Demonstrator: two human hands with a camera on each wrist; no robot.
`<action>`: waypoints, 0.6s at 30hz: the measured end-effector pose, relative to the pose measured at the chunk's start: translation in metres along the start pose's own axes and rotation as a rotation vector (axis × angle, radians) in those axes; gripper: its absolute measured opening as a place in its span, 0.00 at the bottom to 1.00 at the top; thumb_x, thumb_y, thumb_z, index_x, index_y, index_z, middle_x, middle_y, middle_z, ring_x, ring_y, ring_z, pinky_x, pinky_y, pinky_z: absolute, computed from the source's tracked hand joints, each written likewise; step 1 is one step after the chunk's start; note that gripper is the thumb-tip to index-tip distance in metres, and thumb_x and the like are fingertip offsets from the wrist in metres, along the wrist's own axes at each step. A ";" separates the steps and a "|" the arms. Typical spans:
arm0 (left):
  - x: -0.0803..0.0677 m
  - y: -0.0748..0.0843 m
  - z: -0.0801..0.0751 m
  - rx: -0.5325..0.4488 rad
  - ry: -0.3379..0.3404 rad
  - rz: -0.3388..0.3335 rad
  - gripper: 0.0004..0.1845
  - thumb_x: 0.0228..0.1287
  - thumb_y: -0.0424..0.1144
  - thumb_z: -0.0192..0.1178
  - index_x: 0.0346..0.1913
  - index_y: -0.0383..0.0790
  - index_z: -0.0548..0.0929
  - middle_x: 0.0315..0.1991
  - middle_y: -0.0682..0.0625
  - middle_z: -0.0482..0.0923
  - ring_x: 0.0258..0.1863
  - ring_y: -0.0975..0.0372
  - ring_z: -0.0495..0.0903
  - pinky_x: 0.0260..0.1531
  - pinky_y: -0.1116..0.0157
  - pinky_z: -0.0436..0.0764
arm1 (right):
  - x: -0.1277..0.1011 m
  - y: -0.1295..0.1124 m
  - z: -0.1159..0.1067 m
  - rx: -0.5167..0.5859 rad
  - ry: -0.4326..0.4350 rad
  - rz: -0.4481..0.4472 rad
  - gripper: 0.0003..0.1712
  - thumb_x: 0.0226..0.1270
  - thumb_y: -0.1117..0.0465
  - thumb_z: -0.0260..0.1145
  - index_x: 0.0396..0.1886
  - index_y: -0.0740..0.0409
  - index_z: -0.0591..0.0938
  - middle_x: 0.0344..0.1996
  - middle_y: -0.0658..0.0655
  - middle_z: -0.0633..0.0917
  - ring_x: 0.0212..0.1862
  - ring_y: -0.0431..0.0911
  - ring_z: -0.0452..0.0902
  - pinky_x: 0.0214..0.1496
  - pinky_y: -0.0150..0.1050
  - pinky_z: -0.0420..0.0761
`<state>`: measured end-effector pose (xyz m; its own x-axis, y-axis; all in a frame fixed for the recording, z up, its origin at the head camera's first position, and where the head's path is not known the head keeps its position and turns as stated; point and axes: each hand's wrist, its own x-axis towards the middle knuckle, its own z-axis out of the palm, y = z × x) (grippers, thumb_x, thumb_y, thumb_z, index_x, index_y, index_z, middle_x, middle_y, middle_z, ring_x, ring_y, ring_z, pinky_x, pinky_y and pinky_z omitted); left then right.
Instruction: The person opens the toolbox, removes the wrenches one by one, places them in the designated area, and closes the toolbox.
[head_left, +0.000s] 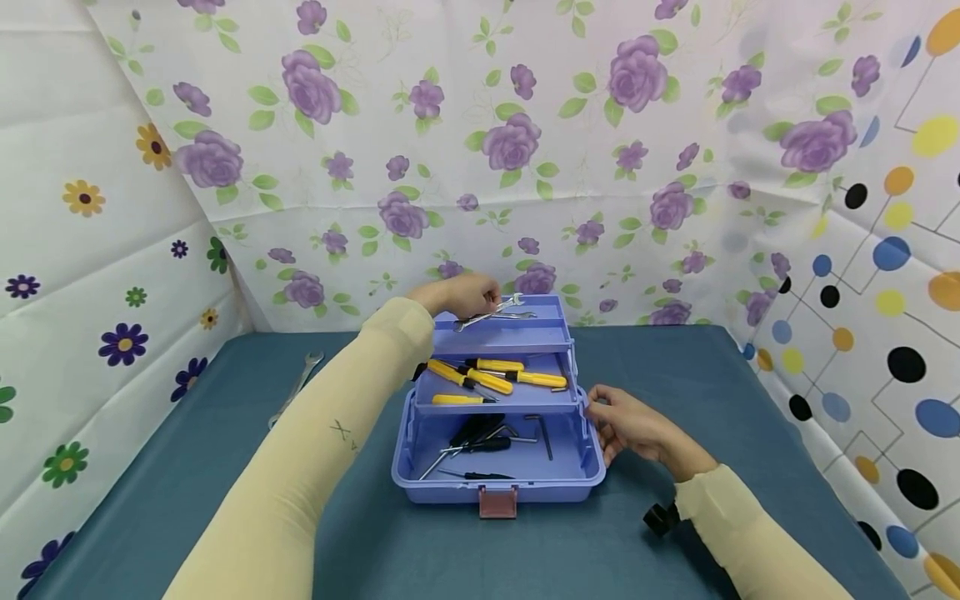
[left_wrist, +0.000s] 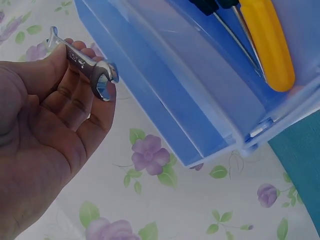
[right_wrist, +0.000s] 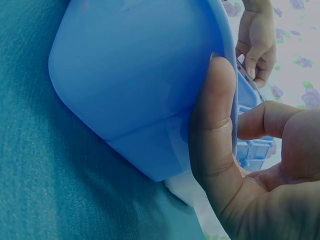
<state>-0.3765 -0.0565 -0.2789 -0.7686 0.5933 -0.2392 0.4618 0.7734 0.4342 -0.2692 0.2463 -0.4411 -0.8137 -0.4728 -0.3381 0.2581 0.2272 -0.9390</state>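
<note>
- I judge the step in hand to be handling wrenches at the top tray (head_left: 491,341); from this moment alone I cannot tell whether I am laying one down or lifting it out.
- My left hand (head_left: 467,295) pinches the wrench (left_wrist: 82,61) by the tray's far edge; my right hand (head_left: 630,423) grips the right wall of the toolbox (head_left: 427,493), so my hands are well apart.
- The next move seems to call for lowering the wrench flat and loosening the left fingers, or drawing it clear, while the right hand steadies the box.
- The toolbox stands about midway between the worktop's (head_left: 645,358) left and right edges; another wrench (head_left: 294,390) lies towards the far left corner, partly behind my sleeve.
- The head view alone shows the black-handled screwdrivers (head_left: 489,445) in the bottom compartment.
- The left wrist view shows the wrench's open end facing out past my fingertips, too small to read from above.
- The right wrist view shows my digits on both sides of the box's rim (right_wrist: 231,30), which the head view half hides.
</note>
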 end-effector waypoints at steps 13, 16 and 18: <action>-0.007 -0.014 -0.004 -0.013 0.054 -0.017 0.10 0.83 0.33 0.50 0.54 0.30 0.78 0.43 0.43 0.78 0.29 0.62 0.72 0.38 0.63 0.79 | -0.001 0.000 -0.001 0.002 0.002 0.004 0.14 0.81 0.58 0.54 0.54 0.64 0.64 0.27 0.61 0.80 0.22 0.46 0.80 0.25 0.43 0.87; -0.009 -0.019 -0.004 -0.062 0.048 -0.025 0.09 0.83 0.34 0.51 0.52 0.30 0.78 0.39 0.45 0.76 0.28 0.61 0.72 0.31 0.65 0.79 | -0.001 0.000 -0.001 0.000 0.006 0.005 0.15 0.81 0.58 0.54 0.54 0.64 0.64 0.27 0.61 0.80 0.21 0.46 0.80 0.25 0.43 0.87; -0.010 -0.022 -0.004 -0.089 0.047 -0.029 0.10 0.83 0.34 0.51 0.52 0.30 0.78 0.38 0.45 0.76 0.30 0.60 0.74 0.30 0.65 0.81 | 0.000 0.000 -0.001 -0.002 0.007 0.007 0.15 0.81 0.58 0.54 0.54 0.64 0.64 0.27 0.61 0.80 0.21 0.46 0.80 0.25 0.43 0.87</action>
<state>-0.3803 -0.0802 -0.2828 -0.8017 0.5585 -0.2130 0.3996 0.7658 0.5039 -0.2690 0.2470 -0.4411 -0.8156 -0.4651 -0.3440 0.2626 0.2323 -0.9365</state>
